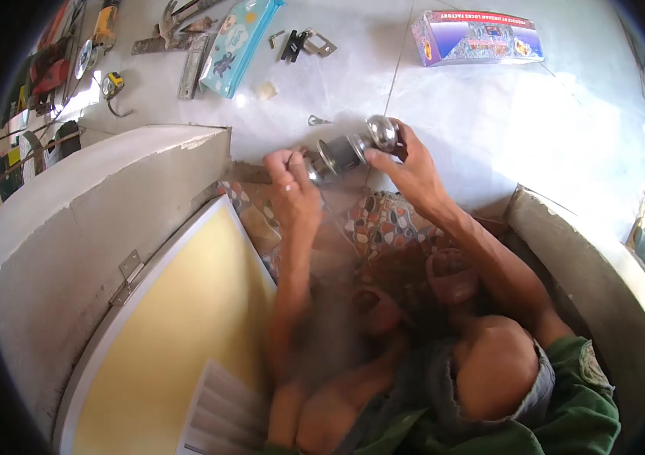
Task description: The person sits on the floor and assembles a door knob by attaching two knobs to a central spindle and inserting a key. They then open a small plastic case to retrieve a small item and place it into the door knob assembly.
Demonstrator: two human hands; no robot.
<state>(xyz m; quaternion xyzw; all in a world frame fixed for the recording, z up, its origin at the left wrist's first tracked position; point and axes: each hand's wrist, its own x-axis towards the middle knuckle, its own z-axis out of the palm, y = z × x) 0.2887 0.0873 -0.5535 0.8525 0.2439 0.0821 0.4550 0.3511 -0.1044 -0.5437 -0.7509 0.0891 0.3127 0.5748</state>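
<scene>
A silvery door knob lock [347, 152] with a round knob at each end and a dark middle section is held up between my two hands, over the doorway's threshold. My left hand [294, 186] is closed around the knob at its left end, partly hiding it. At the other end, my right hand [411, 163] grips the shiny round knob with thumb and fingers. Just behind the lock, a small metal piece [319, 120] lies on the pale tiled floor.
A yellow door panel [178, 303] with a hinge [131, 265] stands at left beside the wall end [110, 182]. Farther off lie a printed box [478, 42], a blue pouch [241, 45], small metal parts [322, 45], a hammer [167, 26] and a tape measure [112, 83].
</scene>
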